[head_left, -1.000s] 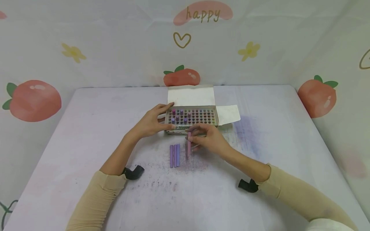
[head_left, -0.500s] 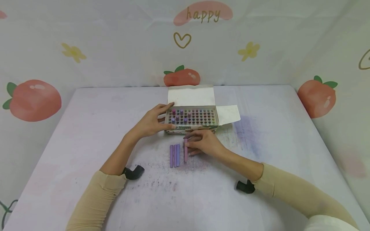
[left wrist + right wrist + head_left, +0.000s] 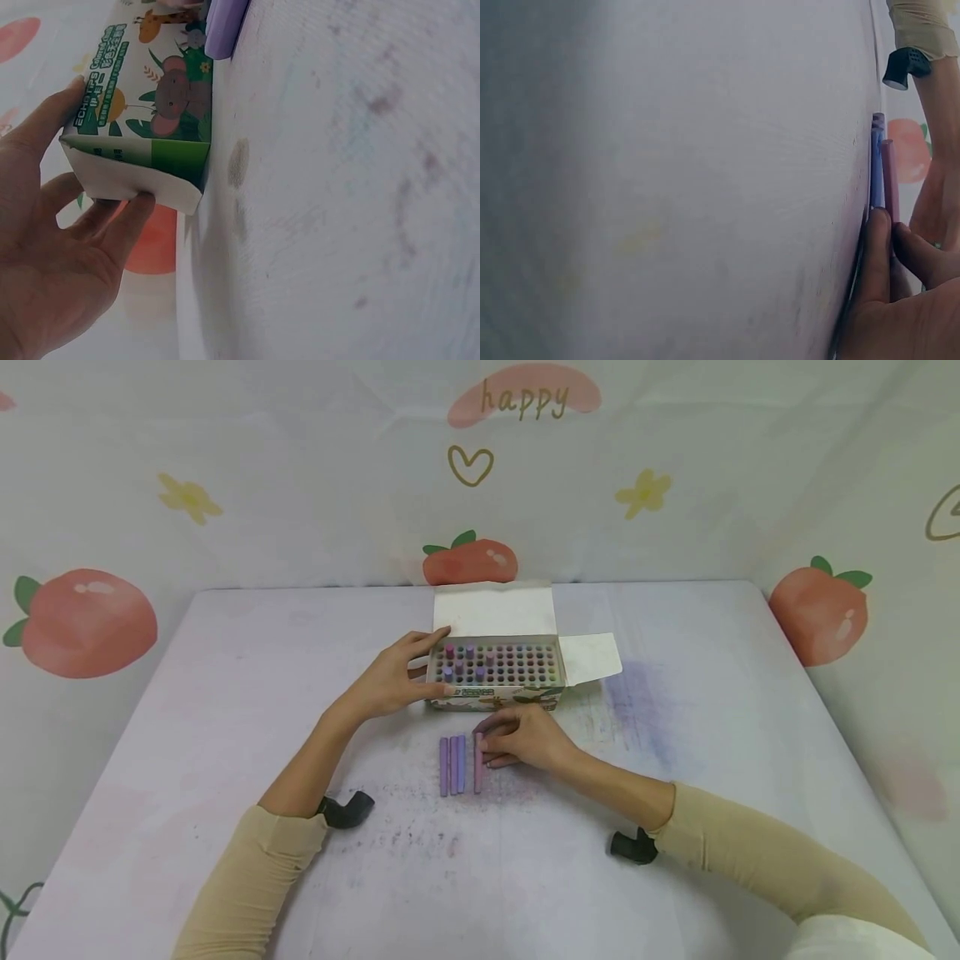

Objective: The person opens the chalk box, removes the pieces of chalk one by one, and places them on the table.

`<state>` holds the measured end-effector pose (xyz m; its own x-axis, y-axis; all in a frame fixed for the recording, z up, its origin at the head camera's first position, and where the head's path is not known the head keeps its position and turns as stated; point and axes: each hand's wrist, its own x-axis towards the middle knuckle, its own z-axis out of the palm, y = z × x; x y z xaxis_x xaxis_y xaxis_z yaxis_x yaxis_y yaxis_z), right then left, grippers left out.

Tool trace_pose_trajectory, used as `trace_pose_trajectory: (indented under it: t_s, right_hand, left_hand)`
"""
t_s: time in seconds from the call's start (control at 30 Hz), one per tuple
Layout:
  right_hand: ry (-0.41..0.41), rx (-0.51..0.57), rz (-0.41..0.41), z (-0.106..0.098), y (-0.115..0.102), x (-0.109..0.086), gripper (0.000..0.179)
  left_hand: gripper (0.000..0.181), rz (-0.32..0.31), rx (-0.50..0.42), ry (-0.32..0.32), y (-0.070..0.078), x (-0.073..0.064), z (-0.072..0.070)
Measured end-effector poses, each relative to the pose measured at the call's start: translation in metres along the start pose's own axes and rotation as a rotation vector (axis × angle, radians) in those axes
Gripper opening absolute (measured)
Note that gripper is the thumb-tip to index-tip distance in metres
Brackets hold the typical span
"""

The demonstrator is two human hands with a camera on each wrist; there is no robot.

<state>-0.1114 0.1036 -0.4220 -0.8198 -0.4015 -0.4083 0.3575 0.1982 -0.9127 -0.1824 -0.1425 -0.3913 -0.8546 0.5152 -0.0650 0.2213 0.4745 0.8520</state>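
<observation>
My left hand (image 3: 384, 678) grips the left end of a chalk box (image 3: 517, 695), thumb along its front edge and a fingertip at the back corner. In the left wrist view, fingers of that hand press the white end flap (image 3: 135, 180). My right hand (image 3: 534, 737) pinches a pinkish-purple chalk stick (image 3: 477, 768) just in front of the box, close over the table. Immediately left of it, three purple and blue-violet chalk sticks (image 3: 453, 767) lie side by side. Several pink and purple chalk ends (image 3: 470, 652) stand up from holes in the box's left half.
The box's white lid (image 3: 493, 612) is folded back, and a side flap (image 3: 592, 658) sticks out to the right. Chalk dust marks the white tabletop (image 3: 420, 877). A printed cloth wall (image 3: 337, 468) rises behind the table. Black wrist mounts (image 3: 633, 846) sit under both forearms.
My right hand has moved down and left, away from the box front, bringing the pinkish-purple chalk beside the other sticks. My left hand has stayed on the box.
</observation>
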Motion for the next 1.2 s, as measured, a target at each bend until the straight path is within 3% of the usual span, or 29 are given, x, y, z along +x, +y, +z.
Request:
trace_pose_trajectory:
  t_s: [0.7,0.87,1.03,1.2]
  right_hand:
    - [-0.016,-0.008,-0.011,0.001,-0.009,-0.005,0.023]
    - [0.003,-0.023,-0.068,-0.002,-0.016,-0.008,0.028]
    - [0.048,-0.132,-0.136,-0.006,-0.023,-0.013,0.028]
    - [0.039,-0.224,-0.273,-0.012,-0.027,-0.014,0.028]
  left_hand:
    - [0.089,0.011,-0.01,0.004,0.0,0.0,0.0]
    - [0.09,0.01,-0.019,0.005,0.0,-0.001,0.0]
    - [0.09,0.009,-0.016,0.003,0.0,-0.001,0.0]
    - [0.09,0.018,-0.015,0.001,-0.001,-0.001,0.0]
